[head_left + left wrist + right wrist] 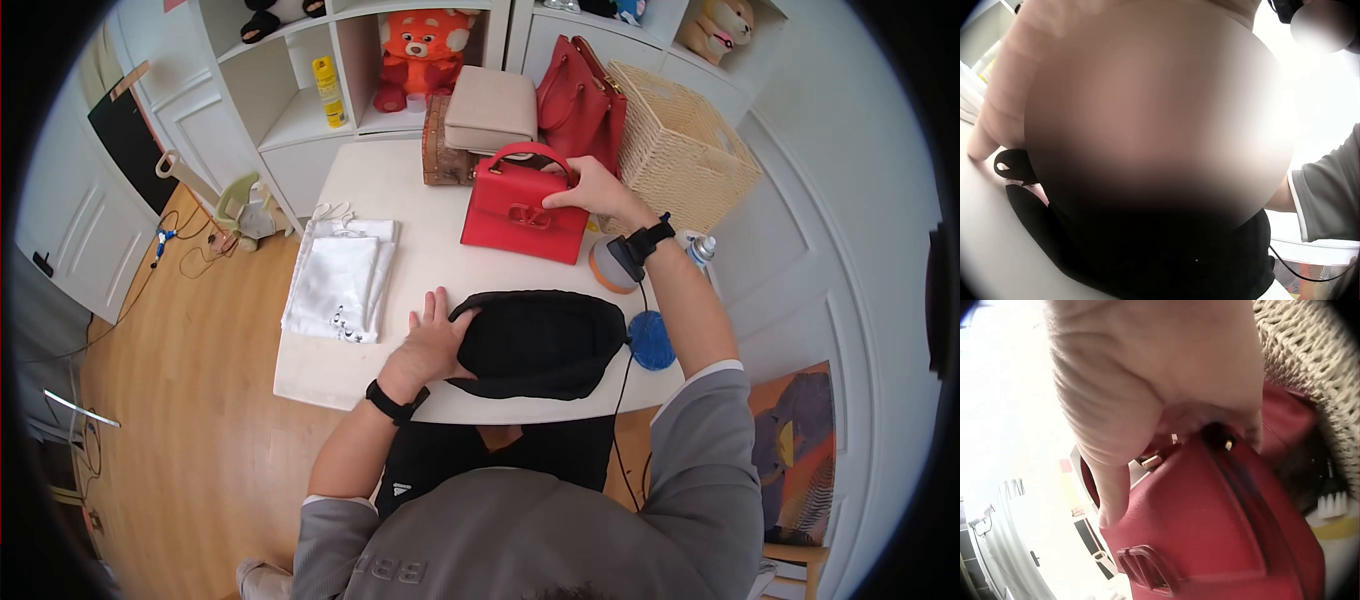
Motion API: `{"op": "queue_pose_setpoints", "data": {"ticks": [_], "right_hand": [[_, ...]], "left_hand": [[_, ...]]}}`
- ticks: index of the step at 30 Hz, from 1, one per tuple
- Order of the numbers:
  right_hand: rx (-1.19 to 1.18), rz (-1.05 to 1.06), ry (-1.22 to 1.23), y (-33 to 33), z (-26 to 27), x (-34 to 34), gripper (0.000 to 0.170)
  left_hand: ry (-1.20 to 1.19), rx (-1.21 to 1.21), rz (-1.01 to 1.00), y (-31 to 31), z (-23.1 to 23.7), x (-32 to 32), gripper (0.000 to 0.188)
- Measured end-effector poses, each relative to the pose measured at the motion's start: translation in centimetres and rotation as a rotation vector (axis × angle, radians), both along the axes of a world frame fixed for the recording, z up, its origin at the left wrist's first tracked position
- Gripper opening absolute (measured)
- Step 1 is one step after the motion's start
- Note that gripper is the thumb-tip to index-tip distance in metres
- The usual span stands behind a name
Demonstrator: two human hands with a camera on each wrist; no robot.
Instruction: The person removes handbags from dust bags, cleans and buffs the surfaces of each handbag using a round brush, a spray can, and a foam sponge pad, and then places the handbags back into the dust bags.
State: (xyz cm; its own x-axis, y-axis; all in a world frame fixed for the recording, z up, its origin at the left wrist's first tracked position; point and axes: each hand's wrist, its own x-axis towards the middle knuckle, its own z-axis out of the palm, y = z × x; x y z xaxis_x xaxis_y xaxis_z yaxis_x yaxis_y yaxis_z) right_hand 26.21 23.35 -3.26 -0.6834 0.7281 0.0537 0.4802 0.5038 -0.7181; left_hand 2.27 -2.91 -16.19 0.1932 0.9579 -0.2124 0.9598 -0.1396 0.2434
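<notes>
A small red handbag (522, 215) with a top handle stands tilted toward the back of the table. My right hand (592, 192) grips its upper right corner, the thumb on the front flap above the metal logo and the fingers behind. In the right wrist view, the thumb presses the red leather of the handbag (1191, 519). A soft black fabric bag (540, 345) lies near the front edge of the table. My left hand (432, 345) rests at its left end with fingers spread, some on the tabletop and some over the black rim. Blur hides most of the left wrist view.
Folded white cloth bags (335, 285) lie at the left. Behind stand a beige bag (490, 105), a larger red handbag (585, 100) and a wicker basket (685, 140). On the right are a round blue object (652, 340), a spray bottle (702, 248) and a cable.
</notes>
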Motion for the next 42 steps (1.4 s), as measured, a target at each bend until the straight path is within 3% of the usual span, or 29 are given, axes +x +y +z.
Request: {"op": "queue_pose_setpoints", "data": {"ticks": [2,4,6,7,8,10,11,12,14,15,19,21,25,27,28,30,33,36,42], "right_hand": [[-0.085,-0.048,0.155,-1.3,1.0,0.8,0.060],[0.000,0.029,0.193,-0.9,0.8,2.1,0.057],[0.154,-0.116,0.248,-0.2,-0.1,3.2,0.047],[0.149,-0.152,0.354,0.0,-0.7,3.8,0.035],[0.150,-0.164,0.358,0.2,-1.4,4.4,0.035],[0.258,-0.403,0.152,0.9,-2.9,5.8,0.030],[0.407,-0.387,0.028,0.9,-4.3,6.2,0.028],[0.406,-0.395,0.030,1.2,-5.5,6.6,0.028],[0.366,-0.326,-0.255,0.5,-6.2,6.3,0.039],[0.327,-0.301,-0.304,0.2,-6.4,6.3,0.047],[0.347,-0.292,-0.334,2.6,-8.9,5.7,0.049],[0.334,-0.398,-0.368,3.9,-9.9,5.2,0.052],[0.272,-0.359,-0.482,5.5,-11.1,4.4,0.047],[0.408,-0.193,-0.620,6.3,-12.2,4.5,0.040],[0.410,-0.196,-0.616,6.0,-12.1,4.4,0.040],[0.441,-0.402,-0.472,4.5,-11.8,4.1,0.031],[0.534,-0.488,-0.299,3.2,-10.8,3.4,0.029],[0.497,-0.538,-0.276,4.0,-11.7,3.2,0.030],[0.422,-0.415,-0.342,5.1,-11.6,3.3,0.031]], "left_hand": [[0.005,0.005,-0.003,0.0,-0.3,0.0,0.123],[0.010,0.011,-0.007,0.0,-0.3,0.0,0.123],[0.014,-0.002,0.012,0.1,-0.1,0.3,0.122],[0.019,-0.003,0.001,0.1,-0.2,0.4,0.122],[0.018,-0.018,0.008,0.2,-0.3,0.3,0.123],[0.020,-0.032,0.006,0.4,-0.3,0.4,0.124],[0.030,-0.035,0.007,0.4,-0.3,0.4,0.124],[0.038,-0.039,0.010,0.4,-0.3,0.4,0.125],[0.051,-0.053,0.011,0.5,-0.1,0.6,0.125],[0.060,-0.067,0.018,0.5,0.0,0.6,0.125],[0.079,-0.077,0.027,0.6,-0.1,0.8,0.125],[0.058,-0.093,0.031,0.5,0.1,0.8,0.124],[0.048,-0.098,0.034,0.5,0.0,0.7,0.125],[0.048,-0.096,0.037,0.5,-0.1,0.7,0.125],[0.043,-0.098,0.038,0.5,-0.2,0.8,0.126],[0.058,-0.093,0.033,0.6,-0.4,0.8,0.127],[0.069,-0.097,0.021,0.6,-0.4,0.7,0.126],[0.085,-0.078,0.009,0.5,-0.5,0.8,0.126],[0.104,-0.053,-0.003,0.5,-0.7,0.8,0.127]]}}
